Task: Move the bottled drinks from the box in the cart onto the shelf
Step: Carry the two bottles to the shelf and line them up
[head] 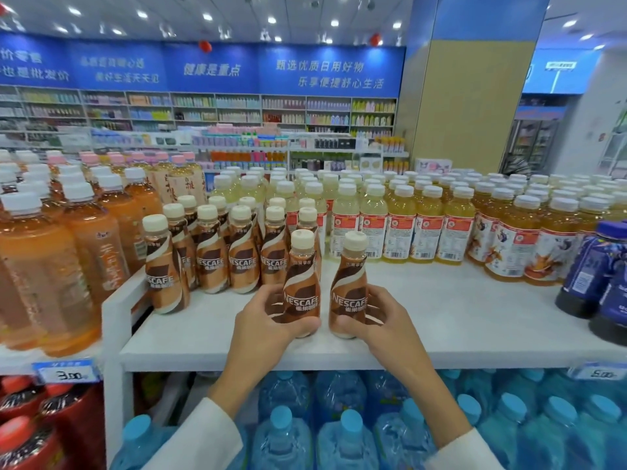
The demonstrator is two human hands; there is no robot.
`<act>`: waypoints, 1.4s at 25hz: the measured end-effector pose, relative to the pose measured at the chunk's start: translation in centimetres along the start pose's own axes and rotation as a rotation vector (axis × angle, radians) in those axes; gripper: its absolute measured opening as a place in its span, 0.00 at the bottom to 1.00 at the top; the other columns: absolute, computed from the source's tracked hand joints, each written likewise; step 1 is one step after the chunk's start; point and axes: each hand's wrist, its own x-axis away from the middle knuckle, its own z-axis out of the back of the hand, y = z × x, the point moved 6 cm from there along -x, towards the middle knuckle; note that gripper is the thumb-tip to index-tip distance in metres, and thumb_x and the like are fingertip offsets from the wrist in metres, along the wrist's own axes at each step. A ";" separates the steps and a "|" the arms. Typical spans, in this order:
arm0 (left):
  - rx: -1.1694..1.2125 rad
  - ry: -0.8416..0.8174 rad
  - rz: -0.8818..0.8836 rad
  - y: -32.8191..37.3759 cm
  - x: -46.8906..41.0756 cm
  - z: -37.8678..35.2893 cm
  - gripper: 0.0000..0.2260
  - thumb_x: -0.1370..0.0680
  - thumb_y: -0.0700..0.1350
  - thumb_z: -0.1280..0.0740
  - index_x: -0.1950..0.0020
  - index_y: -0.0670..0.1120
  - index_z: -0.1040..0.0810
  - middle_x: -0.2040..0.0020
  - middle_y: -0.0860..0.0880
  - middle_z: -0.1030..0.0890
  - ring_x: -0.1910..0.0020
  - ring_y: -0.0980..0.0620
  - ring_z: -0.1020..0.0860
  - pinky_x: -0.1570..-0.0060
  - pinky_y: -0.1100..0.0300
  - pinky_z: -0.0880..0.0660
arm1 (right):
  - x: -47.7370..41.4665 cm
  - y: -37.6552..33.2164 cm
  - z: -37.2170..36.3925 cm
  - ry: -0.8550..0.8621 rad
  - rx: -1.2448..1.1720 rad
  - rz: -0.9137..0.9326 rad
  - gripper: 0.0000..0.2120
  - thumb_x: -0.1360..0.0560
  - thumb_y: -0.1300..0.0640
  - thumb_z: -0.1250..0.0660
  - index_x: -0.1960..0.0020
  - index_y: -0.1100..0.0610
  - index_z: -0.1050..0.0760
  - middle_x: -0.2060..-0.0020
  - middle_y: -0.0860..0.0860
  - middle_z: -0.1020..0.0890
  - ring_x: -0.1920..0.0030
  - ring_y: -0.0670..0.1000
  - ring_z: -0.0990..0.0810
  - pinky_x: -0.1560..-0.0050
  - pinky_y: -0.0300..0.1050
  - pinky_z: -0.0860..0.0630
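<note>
The left hand (261,322) gripped one coffee bottle (302,283), its fingers (271,301) curled round the label and the thumb under the lower part. The right hand (385,322) gripped a second bottle (349,283) the same way, fingers (376,300) clamped on its label. Both bottles stood upright, just beside each other but apart, at the front of the white shelf (458,320). Whether their bases touched the board could not be told. Behind and to the left, more of the same coffee bottles (210,252) stood in rows on the shelf. Orange tea bottles (81,252) filled the next bay on the left, and yellow juice bottles (424,228) lined the back. Dark blue bottles (593,276) stood at the right edge. Blue water jugs (342,432) sat below the shelf. Both sleeves (203,439) were white.
</note>
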 end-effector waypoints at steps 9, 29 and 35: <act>-0.038 0.012 -0.041 0.0 0.5 -0.1 0.31 0.38 0.55 0.17 0.38 0.55 0.22 0.46 0.60 0.17 0.49 0.63 0.18 0.50 0.69 0.23 | 0.6 0.2 -1.1 -0.019 0.011 0.017 0.34 0.32 0.51 0.19 0.31 0.44 0.30 0.40 0.37 0.20 0.41 0.39 0.21 0.36 0.42 0.24; -0.221 0.391 0.025 -4.0 -0.2 11.9 0.26 0.29 0.53 0.23 0.33 0.50 0.22 0.40 0.51 0.21 0.41 0.51 0.22 0.36 0.49 0.24 | -2.1 -3.3 -15.7 -0.029 0.004 0.122 0.27 0.35 0.53 0.18 0.39 0.48 0.22 0.47 0.42 0.16 0.46 0.42 0.17 0.41 0.43 0.20; -0.142 0.508 0.094 -4.4 -0.5 12.4 0.22 0.31 0.52 0.21 0.40 0.50 0.22 0.45 0.51 0.17 0.46 0.52 0.19 0.41 0.48 0.21 | -3.0 -3.7 -17.1 -0.031 0.017 0.126 0.24 0.33 0.54 0.19 0.40 0.47 0.24 0.47 0.42 0.17 0.46 0.43 0.18 0.46 0.36 0.23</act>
